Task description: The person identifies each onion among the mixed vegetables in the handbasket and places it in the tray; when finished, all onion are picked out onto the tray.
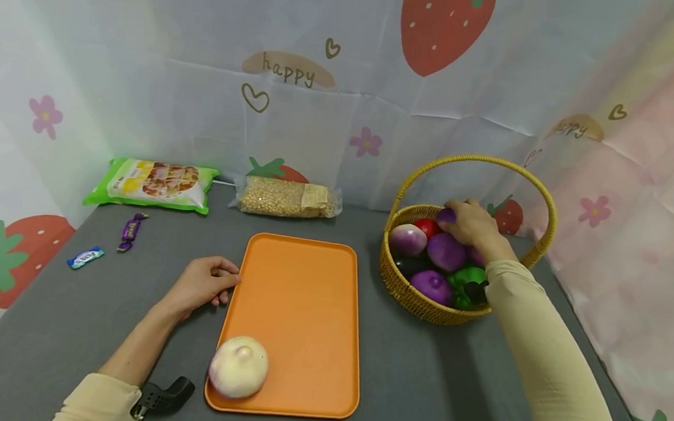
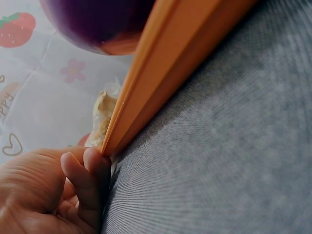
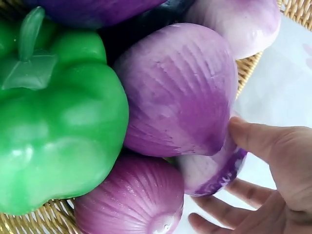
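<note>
At the left rim of an orange tray point(image 1: 301, 324), my left hand point(image 1: 207, 283) pinches the edge between thumb and curled fingers; the left wrist view shows the fingertips point(image 2: 92, 158) right at the rim. A round cream-and-purple onion point(image 1: 238, 367) sits in the tray's near left corner. My right hand point(image 1: 472, 225) reaches into a wicker basket point(image 1: 418, 302). Its thumb and fingers close around a purple-and-white vegetable point(image 3: 209, 170), partly hidden behind a purple onion point(image 3: 180, 92). A green bell pepper point(image 3: 58, 122) and another purple onion point(image 3: 136, 195) lie beside it.
The basket's tall arched handle point(image 1: 479, 159) rises over the right hand. A green snack bag point(image 1: 156, 185) and a clear bag of yellow kernels point(image 1: 282, 197) lie along the back curtain. Two small wrapped candies, one purple point(image 1: 130, 231) and one blue point(image 1: 85, 257), lie at left.
</note>
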### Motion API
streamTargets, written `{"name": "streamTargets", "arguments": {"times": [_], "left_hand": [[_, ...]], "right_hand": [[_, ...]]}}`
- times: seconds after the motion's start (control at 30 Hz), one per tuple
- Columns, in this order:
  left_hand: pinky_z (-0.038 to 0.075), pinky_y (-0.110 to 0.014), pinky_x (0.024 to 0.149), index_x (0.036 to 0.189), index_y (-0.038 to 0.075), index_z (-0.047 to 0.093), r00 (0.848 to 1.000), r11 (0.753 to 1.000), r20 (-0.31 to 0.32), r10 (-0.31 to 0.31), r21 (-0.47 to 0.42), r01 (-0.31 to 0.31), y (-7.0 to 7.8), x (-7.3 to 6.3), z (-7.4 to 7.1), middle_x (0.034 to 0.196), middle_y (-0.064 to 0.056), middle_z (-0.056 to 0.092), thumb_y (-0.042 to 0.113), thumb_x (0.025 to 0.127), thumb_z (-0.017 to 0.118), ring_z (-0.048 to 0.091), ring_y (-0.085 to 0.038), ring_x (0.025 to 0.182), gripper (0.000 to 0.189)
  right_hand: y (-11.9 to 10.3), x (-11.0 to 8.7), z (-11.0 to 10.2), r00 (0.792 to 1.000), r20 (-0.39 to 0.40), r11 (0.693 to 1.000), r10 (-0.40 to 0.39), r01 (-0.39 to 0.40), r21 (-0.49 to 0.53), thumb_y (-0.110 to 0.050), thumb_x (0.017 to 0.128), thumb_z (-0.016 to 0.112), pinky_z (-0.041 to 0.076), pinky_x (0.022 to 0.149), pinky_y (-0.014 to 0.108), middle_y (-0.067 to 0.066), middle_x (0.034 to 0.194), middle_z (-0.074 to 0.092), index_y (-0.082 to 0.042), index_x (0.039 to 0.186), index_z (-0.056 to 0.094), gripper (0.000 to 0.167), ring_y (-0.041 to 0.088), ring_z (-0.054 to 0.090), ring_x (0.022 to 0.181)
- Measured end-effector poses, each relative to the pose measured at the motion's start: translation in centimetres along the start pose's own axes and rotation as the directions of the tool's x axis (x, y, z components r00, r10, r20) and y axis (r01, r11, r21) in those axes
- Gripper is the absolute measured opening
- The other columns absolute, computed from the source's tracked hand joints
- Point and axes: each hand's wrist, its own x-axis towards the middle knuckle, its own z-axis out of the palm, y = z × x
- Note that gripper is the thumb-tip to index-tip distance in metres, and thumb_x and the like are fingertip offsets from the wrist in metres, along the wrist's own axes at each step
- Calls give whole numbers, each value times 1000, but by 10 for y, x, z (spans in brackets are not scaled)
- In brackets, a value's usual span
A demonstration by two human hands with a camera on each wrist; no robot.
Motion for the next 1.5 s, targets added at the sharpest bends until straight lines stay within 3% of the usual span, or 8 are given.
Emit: {"name": "streamTargets", "arguments": {"times": [0.27,0.47,0.6,0.83,1.03,1.17,1.3,1.5], "left_hand": [[50,-26,50,117,-7,58,1000,1000,5,-11,-4,11,-1,-1,1,71,-4,62,16,96,61,58,-11,54,31],[50,-26,50,117,-6,59,1000,1000,-2,-10,9,10,1,0,0,71,-4,62,16,96,61,58,-11,54,31],[51,-26,50,117,-6,59,1000,1000,14,-12,10,12,2,1,1,71,-3,62,18,96,61,58,-11,54,32],[50,-26,50,117,-7,59,1000,1000,10,-11,9,11,5,1,1,70,-3,62,17,96,61,58,-11,54,32],[51,-26,50,119,-7,58,1000,1000,10,-15,19,15,4,-1,-1,75,-5,63,17,96,61,59,-11,56,33],[52,-27,51,119,-6,58,1000,999,8,-14,38,14,2,0,-1,75,-5,63,18,96,61,59,-12,56,33],[52,-27,51,118,-4,59,1000,999,3,-14,43,14,1,1,0,73,-5,63,19,96,61,59,-12,56,32],[51,-27,50,118,-6,59,1000,999,-5,-2,39,3,4,-1,1,72,-5,62,19,96,62,58,-12,55,34]], "right_hand": [[-11,-19,-5,990,-134,999,-42,43,2,-37,97,57,44,92,67,34,133,43,-7,143,44,57,53,50,117],[-32,-51,1,945,-315,984,-85,129,120,-42,92,63,46,88,64,28,132,46,-10,140,50,59,47,56,109],[-47,-80,9,883,-452,960,-130,226,167,-43,90,65,50,80,57,21,124,51,-12,138,53,57,39,58,100],[-80,-134,27,725,-636,878,-265,454,151,-28,81,74,56,77,51,20,119,51,-12,132,57,56,32,57,98],[-123,-168,63,608,-563,735,-560,678,1,-27,77,75,56,78,36,13,121,53,-13,131,57,59,21,58,100],[-145,-182,89,545,-478,638,-689,769,-44,-26,75,77,55,78,30,10,123,53,-16,134,53,64,19,57,102],[-158,-188,108,526,-393,598,-754,798,-78,-29,76,79,56,78,27,9,124,52,-18,134,51,65,18,59,101],[-168,-191,123,523,-337,581,-783,808,-97,-31,76,79,56,77,25,7,123,53,-18,130,54,61,15,62,94]]}}
